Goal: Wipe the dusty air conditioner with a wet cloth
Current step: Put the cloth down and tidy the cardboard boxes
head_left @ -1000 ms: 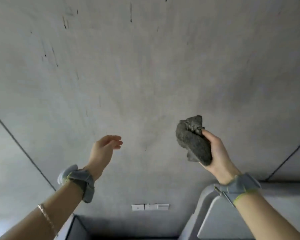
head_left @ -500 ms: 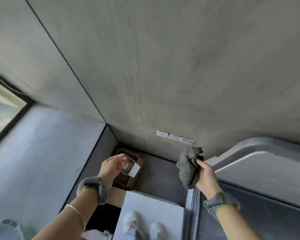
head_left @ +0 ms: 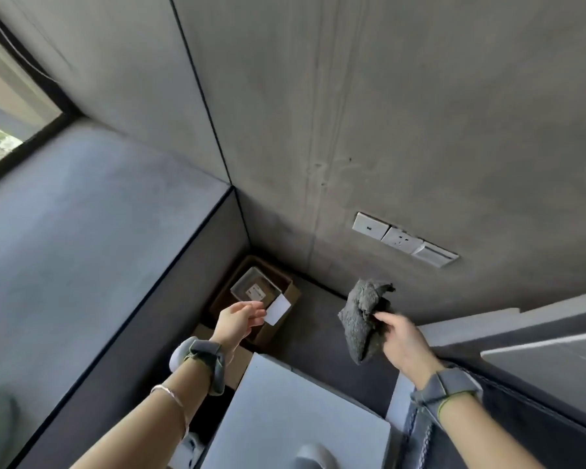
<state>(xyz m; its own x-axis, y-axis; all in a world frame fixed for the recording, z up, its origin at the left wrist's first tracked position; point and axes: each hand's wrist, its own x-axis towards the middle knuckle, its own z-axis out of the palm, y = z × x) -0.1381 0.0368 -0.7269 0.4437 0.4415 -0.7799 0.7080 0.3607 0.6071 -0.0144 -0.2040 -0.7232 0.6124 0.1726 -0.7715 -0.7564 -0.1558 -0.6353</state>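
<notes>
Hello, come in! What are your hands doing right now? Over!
Right hand grips crumpled grey cloth, held in the air. Left hand open, empty. Cloth touching no surface. Nothing between the hands.

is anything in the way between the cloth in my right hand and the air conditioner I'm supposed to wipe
Cannot say: no air conditioner shows in this view. The right hand grips the grey cloth in open air before the wall, below the wall sockets. The left hand is empty.

an open cardboard box [head_left: 256,301] in the floor corner, three white wall plates [head_left: 405,239] above, window [head_left: 0,130] far left
</notes>
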